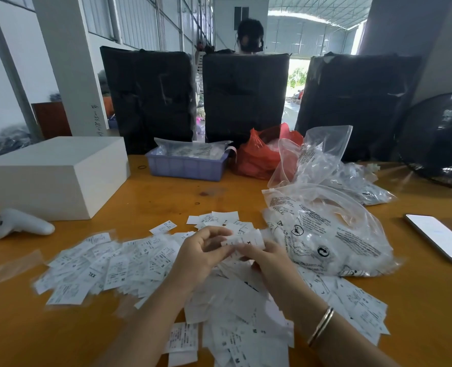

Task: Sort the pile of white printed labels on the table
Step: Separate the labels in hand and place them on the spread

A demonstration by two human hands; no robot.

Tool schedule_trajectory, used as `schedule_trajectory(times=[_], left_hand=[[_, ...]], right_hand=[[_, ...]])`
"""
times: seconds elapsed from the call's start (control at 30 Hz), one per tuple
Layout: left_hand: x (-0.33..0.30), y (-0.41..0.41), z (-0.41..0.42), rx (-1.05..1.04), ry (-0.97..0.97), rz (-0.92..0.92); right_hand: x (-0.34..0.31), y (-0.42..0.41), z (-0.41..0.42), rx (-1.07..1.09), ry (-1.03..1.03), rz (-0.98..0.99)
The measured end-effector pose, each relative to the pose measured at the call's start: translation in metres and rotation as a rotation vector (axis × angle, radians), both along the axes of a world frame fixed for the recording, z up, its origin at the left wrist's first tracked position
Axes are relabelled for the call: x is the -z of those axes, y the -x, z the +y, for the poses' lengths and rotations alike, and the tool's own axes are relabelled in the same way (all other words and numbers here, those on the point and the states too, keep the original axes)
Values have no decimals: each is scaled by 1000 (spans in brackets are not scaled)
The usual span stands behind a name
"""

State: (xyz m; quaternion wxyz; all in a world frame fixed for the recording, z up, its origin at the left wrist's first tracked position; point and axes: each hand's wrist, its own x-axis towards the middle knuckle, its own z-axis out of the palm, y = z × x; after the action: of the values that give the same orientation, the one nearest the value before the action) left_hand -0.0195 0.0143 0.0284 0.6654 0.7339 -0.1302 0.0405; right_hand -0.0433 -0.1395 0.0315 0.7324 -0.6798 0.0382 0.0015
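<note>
A wide pile of white printed labels (108,263) covers the orange table (166,197) from left to right, with size letters such as M, S and XXL showing. Both my hands meet above the middle of the pile. My left hand (198,256) has its fingers curled and pinches the left end of a small stack of labels (244,239). My right hand (265,256) grips the same stack from below and the right. A few separate labels (219,218) lie just beyond my hands.
A white box (52,176) and a white controller (18,226) sit at the left. A purple tray (185,165), a red bag (262,154) and clear plastic bags (325,229) stand behind and right. A phone (439,238) lies far right, beside a black fan (442,139).
</note>
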Motion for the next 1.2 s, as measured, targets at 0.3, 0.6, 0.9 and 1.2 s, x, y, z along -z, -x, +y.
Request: schedule_trajectory(times=[0.3, 0.6, 0.9, 1.2], left_hand=[[1, -1, 0, -62, 1, 6], [3, -4, 3, -41, 33, 36], [2, -2, 3, -5, 28, -7], [2, -2, 5, 3, 38, -27]], right_hand=[[0, -4, -3, 101, 65, -154], [-2, -4, -7, 145, 35, -202], [-5, -4, -14, 229, -226, -222], [-3, -6, -13, 195, -205, -241]])
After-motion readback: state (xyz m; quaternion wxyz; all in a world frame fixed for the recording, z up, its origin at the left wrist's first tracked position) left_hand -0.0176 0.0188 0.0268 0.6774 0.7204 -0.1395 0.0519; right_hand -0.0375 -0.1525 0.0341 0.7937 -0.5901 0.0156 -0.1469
